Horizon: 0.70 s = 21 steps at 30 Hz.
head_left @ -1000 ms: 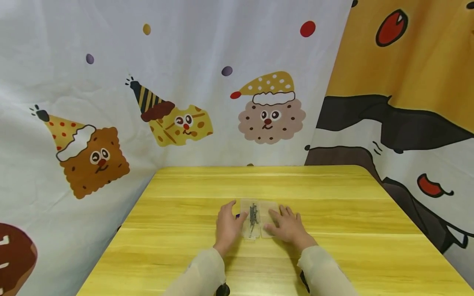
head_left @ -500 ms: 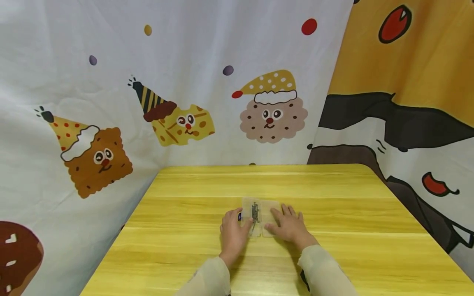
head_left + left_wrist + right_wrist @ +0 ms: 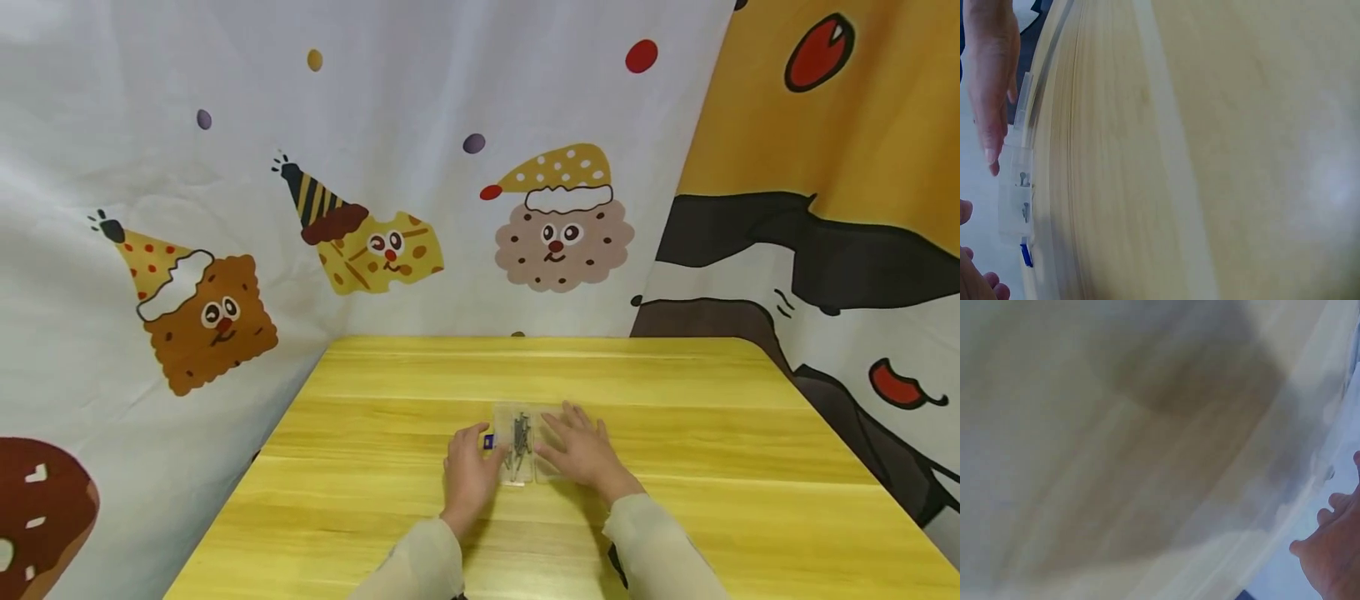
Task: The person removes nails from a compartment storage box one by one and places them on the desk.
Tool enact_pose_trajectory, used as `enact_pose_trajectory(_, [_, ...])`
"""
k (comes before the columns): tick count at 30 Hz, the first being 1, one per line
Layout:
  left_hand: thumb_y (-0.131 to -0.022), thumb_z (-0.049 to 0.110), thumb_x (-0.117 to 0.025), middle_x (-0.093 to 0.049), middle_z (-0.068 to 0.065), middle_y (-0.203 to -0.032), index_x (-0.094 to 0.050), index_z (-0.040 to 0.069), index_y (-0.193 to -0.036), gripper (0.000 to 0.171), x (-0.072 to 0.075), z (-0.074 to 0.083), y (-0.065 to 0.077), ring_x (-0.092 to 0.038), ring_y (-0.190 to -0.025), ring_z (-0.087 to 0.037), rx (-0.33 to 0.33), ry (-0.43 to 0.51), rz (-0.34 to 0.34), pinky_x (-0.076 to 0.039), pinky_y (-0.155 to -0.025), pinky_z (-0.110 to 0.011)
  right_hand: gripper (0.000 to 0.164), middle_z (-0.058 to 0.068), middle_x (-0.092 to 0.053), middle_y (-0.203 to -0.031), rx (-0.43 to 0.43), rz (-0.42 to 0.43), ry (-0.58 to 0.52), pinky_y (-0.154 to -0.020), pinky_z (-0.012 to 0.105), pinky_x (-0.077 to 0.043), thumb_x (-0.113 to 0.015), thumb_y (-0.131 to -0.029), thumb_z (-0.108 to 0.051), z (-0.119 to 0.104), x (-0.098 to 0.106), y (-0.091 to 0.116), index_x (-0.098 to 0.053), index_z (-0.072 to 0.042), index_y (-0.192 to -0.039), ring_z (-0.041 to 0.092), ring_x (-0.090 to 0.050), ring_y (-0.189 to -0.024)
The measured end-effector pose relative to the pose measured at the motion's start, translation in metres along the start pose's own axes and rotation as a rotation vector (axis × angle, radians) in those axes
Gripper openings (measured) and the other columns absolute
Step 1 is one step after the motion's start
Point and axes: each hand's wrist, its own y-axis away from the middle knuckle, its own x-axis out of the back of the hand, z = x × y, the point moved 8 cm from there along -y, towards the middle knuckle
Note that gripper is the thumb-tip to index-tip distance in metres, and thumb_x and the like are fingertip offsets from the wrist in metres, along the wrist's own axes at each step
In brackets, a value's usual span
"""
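A clear plastic box point(image 3: 502, 417) lies unfolded on the table, its lid point(image 3: 551, 478) laid back to the right. Inside are several thin grey metal pieces point(image 3: 521, 433), like nails or screws; their exact kind is too small to tell. My left hand point(image 3: 468, 475) is at the box's left side, thumb by its near left part, fingers loosely bent. Over the lid my right hand point(image 3: 585, 450) spreads its fingers and hides much of it; contact is unclear. In the left wrist view the box point(image 3: 1015, 194) shows compartments.
A small blue piece point(image 3: 489, 442) sits at the box's left edge. The yellow wooden table point(image 3: 360, 433) extends around the hands. Behind it hangs a curtain point(image 3: 405, 83) printed with cartoon biscuits.
My left hand has drawn a little nearer to me along the box's left side. The right hand has shifted slightly up and left over the lid. The head view has turned slightly left.
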Motion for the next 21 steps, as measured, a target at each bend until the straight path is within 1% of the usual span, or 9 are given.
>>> enact_pose_trajectory(3, [-0.088,0.025,-0.075,-0.058,-0.014,-0.128,-0.062,0.005,-0.126,0.045,0.002,-0.003,0.0,-0.052,-0.12,-0.035,0.002,-0.003,0.001,-0.038,-0.099,-0.056,0.069,0.027,-0.019,-0.159,0.044,-0.022,-0.004,-0.109,0.072,-0.007,-0.055,-0.097,-0.054,-0.008,-0.002,-0.006,-0.041,-0.015,-0.152,0.047,-0.015,-0.146])
enact_pose_trajectory(6, [-0.089,0.026,-0.074,-0.057,-0.014,-0.129,-0.061,0.005,-0.127,0.045,0.004,-0.006,0.0,-0.051,-0.121,-0.035,0.01,0.004,0.0,-0.037,-0.101,-0.056,0.071,0.026,-0.02,-0.159,0.057,-0.055,0.009,-0.11,0.071,-0.008,-0.056,-0.095,-0.056,-0.012,-0.006,-0.01,-0.04,-0.016,-0.153,0.046,-0.015,-0.146])
enact_pose_trajectory(10, [-0.09,0.025,-0.073,-0.057,-0.014,-0.13,-0.061,0.005,-0.127,0.044,0.003,-0.007,0.001,-0.051,-0.122,-0.035,0.012,0.015,-0.007,-0.036,-0.102,-0.057,0.072,0.026,-0.023,-0.158,0.046,-0.089,0.007,-0.111,0.07,-0.007,-0.055,-0.095,-0.057,-0.011,-0.01,-0.011,-0.038,-0.018,-0.154,0.045,-0.016,-0.146])
enact_pose_trajectory(15, [-0.089,0.021,-0.073,-0.058,-0.014,-0.127,-0.062,0.005,-0.126,0.042,0.001,-0.005,0.005,-0.052,-0.12,-0.036,0.004,0.011,-0.014,-0.037,-0.099,-0.058,0.073,0.026,-0.027,-0.157,0.034,-0.115,-0.001,-0.111,0.07,-0.007,-0.053,-0.095,-0.06,-0.009,-0.013,-0.011,-0.037,-0.019,-0.154,0.044,-0.018,-0.146])
enact_pose_trajectory(21, [-0.089,0.022,-0.073,-0.059,-0.012,-0.121,-0.065,0.008,-0.124,0.039,0.0,-0.004,0.008,-0.054,-0.113,-0.032,0.004,-0.02,-0.004,-0.041,-0.095,-0.054,0.074,0.025,-0.027,-0.157,0.015,-0.136,-0.007,-0.111,0.069,-0.007,-0.053,-0.095,-0.061,-0.008,-0.014,-0.011,-0.036,-0.021,-0.155,0.043,-0.019,-0.146])
